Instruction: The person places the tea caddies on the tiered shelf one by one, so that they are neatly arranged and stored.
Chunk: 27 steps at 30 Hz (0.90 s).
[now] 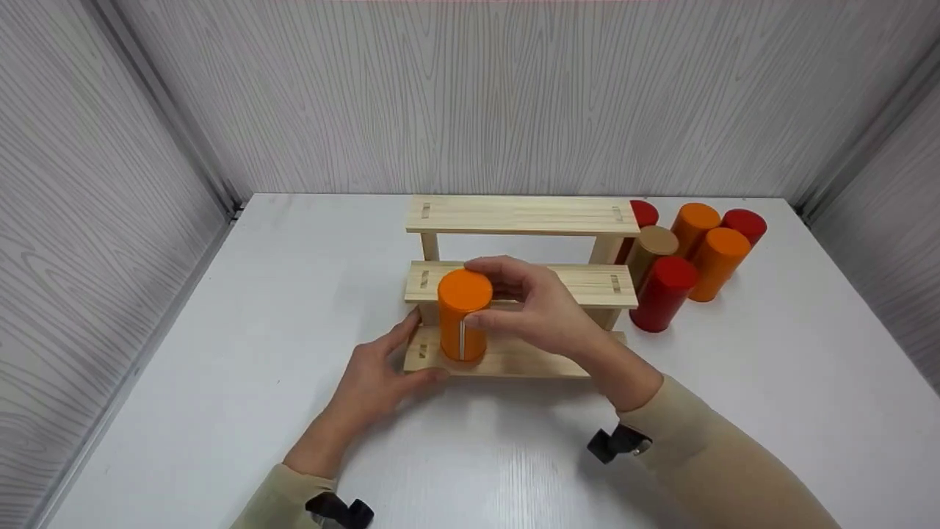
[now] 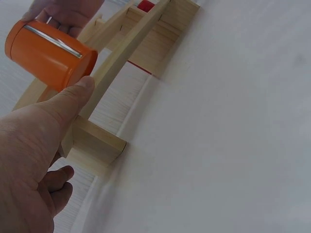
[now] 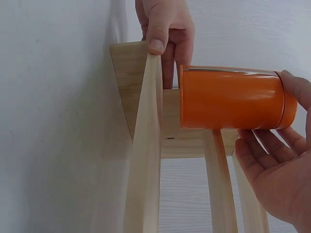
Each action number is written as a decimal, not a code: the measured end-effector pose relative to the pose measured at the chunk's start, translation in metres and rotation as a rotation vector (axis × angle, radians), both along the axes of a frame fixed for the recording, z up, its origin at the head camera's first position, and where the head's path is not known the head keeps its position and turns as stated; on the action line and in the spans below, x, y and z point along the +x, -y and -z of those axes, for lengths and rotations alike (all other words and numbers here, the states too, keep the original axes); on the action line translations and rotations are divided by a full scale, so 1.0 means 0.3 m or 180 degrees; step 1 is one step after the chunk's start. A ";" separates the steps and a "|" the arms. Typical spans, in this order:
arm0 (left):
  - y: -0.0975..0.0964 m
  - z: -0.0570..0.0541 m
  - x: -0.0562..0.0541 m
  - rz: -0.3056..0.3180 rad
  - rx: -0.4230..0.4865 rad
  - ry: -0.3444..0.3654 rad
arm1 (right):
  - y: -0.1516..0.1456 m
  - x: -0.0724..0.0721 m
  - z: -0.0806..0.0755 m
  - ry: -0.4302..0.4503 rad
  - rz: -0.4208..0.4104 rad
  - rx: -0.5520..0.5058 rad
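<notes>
An orange canister with a thin silvery strip down its side is upright at the left end of a three-tier wooden rack. My right hand holds it near the lid, thumb on one side and fingers on the other. Its base is close over the lowest board. My left hand grips that board's left end, the thumb along the front edge and the other fingers round the side. In the right wrist view, the left thumb presses on the board's edge beside the canister.
Right of the rack, several canisters stand grouped: a red one in front, a gold one, orange ones and more red ones behind. Pale wood-grain panels enclose the white table at the back and sides.
</notes>
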<state>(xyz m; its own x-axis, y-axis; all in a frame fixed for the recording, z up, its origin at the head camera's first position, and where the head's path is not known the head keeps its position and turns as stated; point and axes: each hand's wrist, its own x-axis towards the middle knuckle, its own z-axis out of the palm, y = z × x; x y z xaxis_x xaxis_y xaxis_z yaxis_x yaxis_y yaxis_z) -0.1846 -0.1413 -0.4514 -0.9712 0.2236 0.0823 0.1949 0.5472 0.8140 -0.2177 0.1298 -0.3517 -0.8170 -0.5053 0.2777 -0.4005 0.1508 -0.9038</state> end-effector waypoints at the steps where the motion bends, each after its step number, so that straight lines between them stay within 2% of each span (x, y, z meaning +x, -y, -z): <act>1: 0.000 0.000 0.000 -0.0006 -0.0006 0.0010 | 0.005 -0.001 0.003 0.0006 -0.0010 -0.0011; 10: 0.001 -0.002 -0.001 0.0037 -0.0015 0.0000 | 0.032 -0.003 0.023 0.0060 -0.0056 0.0003; 21: -0.001 -0.009 0.001 0.0024 -0.0065 0.0063 | 0.040 -0.008 0.032 -0.0024 -0.0020 0.0129; 27: 0.006 0.000 -0.001 0.0084 -0.0045 -0.0098 | 0.041 -0.009 0.039 -0.0034 0.0004 0.0114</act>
